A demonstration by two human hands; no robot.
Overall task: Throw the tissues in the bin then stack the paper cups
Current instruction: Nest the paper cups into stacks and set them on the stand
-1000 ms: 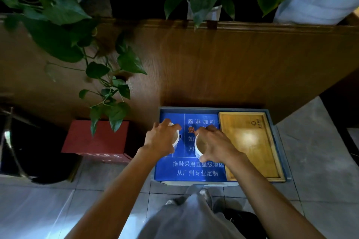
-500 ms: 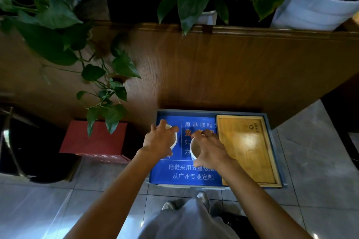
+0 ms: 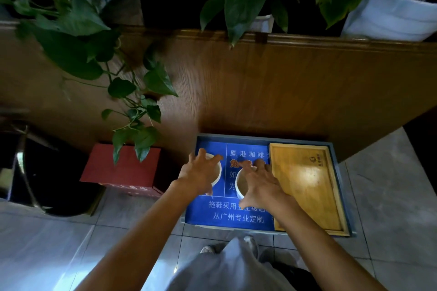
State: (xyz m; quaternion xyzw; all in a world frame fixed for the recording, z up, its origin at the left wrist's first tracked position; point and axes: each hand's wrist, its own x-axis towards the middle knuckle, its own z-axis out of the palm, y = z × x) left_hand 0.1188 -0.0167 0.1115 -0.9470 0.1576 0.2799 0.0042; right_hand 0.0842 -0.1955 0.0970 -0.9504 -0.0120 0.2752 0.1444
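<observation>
Here, two hands — left, right — each clasp one of two paper cups, left cup, right cup.

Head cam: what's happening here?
A person reaches down to a blue tray on the floor, one hand over each paper cup. The left hand covers the left cup; the right hand is spread over the right cup. The cups stand apart, not yet stacked. No tissues visible.
</observation>
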